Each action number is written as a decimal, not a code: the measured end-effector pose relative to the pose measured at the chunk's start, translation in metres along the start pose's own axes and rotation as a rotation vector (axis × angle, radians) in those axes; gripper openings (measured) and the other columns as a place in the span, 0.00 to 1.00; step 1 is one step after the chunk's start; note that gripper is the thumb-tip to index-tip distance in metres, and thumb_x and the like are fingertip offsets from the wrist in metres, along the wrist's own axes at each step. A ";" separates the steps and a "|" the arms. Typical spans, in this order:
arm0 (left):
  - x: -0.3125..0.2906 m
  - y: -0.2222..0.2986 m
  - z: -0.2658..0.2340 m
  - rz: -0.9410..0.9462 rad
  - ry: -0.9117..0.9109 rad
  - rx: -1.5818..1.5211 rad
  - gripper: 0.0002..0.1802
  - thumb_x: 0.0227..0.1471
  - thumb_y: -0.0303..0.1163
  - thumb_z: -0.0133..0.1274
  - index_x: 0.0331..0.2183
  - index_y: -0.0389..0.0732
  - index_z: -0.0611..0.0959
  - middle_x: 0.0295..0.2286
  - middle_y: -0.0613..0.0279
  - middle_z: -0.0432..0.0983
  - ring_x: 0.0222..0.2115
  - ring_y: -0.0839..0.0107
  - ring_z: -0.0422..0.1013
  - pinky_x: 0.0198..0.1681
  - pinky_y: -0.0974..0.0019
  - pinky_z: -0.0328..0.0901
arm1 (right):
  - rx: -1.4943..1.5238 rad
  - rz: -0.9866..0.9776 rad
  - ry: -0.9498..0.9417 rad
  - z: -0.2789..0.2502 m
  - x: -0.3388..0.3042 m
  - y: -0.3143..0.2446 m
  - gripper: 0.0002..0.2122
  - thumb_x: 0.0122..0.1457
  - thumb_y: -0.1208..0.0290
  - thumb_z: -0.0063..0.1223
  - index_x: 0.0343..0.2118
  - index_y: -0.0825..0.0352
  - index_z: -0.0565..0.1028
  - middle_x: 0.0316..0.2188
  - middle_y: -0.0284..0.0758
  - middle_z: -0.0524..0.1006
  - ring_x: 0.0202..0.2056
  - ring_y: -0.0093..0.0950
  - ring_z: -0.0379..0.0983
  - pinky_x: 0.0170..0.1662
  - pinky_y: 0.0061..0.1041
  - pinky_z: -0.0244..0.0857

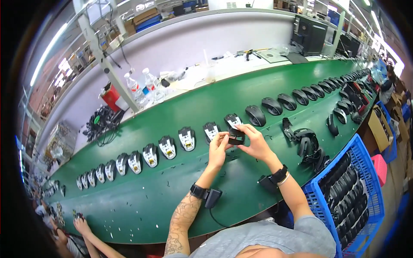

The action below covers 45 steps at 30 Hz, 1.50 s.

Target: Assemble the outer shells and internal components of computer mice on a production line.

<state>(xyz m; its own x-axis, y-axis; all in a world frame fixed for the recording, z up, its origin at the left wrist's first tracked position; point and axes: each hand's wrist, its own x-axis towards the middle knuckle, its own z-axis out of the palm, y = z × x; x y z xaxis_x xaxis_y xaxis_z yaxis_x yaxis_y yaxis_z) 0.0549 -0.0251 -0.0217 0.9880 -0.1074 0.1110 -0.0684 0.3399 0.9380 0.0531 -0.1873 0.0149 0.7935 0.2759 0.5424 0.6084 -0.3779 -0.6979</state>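
Observation:
Both hands are closed on a small black plastic mouse shell part (236,138) above the green bench. My left hand (217,149) pinches its left side. My right hand (255,144) grips its right side, the thumb below and fingers above. Just beyond them lies an uncovered mouse body (232,120), partly hidden by my fingers. Another open mouse body (211,130) sits close to my left hand, first in a long row running left. Right of my hands, a black covered mouse (255,115) begins a row curving to the far right.
Loose black shells (306,144) lie heaped right of my hands. A blue crate (317,189) holding rows of black parts stands at my right. Dark scraps litter the green bench (172,206). At lower left, another person's hand (81,224) works. Bottles (150,81) stand on the back ledge.

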 end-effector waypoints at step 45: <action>0.037 -0.046 -0.021 -0.291 0.065 -0.127 0.34 0.54 0.52 0.42 0.54 0.40 0.59 0.48 0.64 0.65 0.46 0.72 0.63 0.48 0.65 0.59 | -0.174 0.042 0.177 0.028 -0.017 0.025 0.30 0.40 0.68 0.65 0.48 0.72 0.68 0.46 0.44 0.69 0.46 0.41 0.66 0.49 0.32 0.61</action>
<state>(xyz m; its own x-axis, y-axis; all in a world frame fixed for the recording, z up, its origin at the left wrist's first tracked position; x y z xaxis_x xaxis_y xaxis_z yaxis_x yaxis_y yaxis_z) 0.0978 -0.0255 -0.0674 0.9707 -0.1583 -0.1810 0.2319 0.4183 0.8782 0.0551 -0.1764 -0.0250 0.7938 0.1032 0.5993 0.5518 -0.5367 -0.6384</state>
